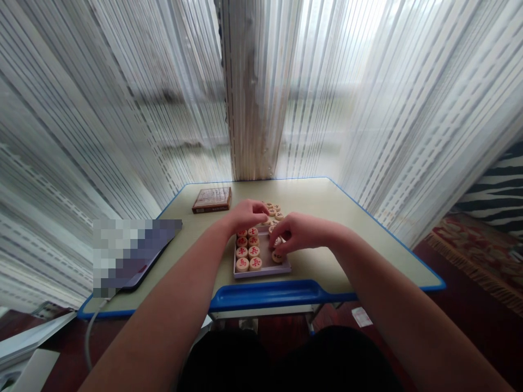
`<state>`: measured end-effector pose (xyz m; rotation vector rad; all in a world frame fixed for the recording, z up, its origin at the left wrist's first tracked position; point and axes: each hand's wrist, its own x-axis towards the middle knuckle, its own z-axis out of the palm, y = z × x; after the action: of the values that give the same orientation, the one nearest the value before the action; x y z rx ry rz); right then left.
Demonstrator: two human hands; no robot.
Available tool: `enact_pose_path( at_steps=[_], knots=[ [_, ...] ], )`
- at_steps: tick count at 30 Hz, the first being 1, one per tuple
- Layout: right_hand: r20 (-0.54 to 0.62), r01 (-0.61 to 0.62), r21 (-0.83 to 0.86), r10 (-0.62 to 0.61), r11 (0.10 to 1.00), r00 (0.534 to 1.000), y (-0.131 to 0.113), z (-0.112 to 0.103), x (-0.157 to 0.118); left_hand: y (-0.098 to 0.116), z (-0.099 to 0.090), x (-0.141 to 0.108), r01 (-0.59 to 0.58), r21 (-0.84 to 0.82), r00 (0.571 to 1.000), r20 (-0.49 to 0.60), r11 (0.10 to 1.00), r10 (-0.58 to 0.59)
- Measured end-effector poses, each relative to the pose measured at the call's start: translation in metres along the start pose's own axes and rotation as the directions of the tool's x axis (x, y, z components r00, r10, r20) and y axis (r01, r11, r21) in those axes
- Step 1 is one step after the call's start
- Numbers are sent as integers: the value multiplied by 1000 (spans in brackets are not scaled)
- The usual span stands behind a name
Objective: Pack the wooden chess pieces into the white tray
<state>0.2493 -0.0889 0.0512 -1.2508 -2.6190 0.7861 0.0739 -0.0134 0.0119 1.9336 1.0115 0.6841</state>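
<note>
A shallow white box tray (265, 269) sits near the table's front edge. Along its left side stand two columns of round wooden Chinese chess pieces (254, 251) with red characters. My right hand (300, 233) reaches into the tray's right side, its fingers curled down on a Chinese chess piece (277, 257) by the right wall. Beyond the tray's back edge, my left hand (248, 213) has thumb and fingers closed at another piece (266, 221). Several more pieces (273, 209) lie loose on the table behind both hands. My right fingers partly cover pieces inside the tray.
A flat brown box lid (212, 199) lies at the table's back left. At the left edge is a tablet-like device (153, 256), partly pixelated, with a white cable (90, 332). The blue-edged table (347, 212) has a blue trough (265, 294) in front; striped curtains hang behind.
</note>
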Motion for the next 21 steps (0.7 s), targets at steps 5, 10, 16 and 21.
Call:
enact_pose_path(
  at_steps=[5,10,16,21],
  knots=[
    [74,24,-26,-22,999,997,-2,5,1,-1,0,0,-5,58,1000,3,998,5],
    [79,24,-27,-22,999,997,-2,5,3,-4,1,2,-13,81,1000,3,997,13],
    [66,8,-11,-7,1000,998,-3,3,1,-4,0,1,-6,73,1000,-4,997,6],
    [-77,-17,-18,15,1000,997,-2,0,1,-2,0,0,-12,112,1000,-3,994,12]
  ],
)
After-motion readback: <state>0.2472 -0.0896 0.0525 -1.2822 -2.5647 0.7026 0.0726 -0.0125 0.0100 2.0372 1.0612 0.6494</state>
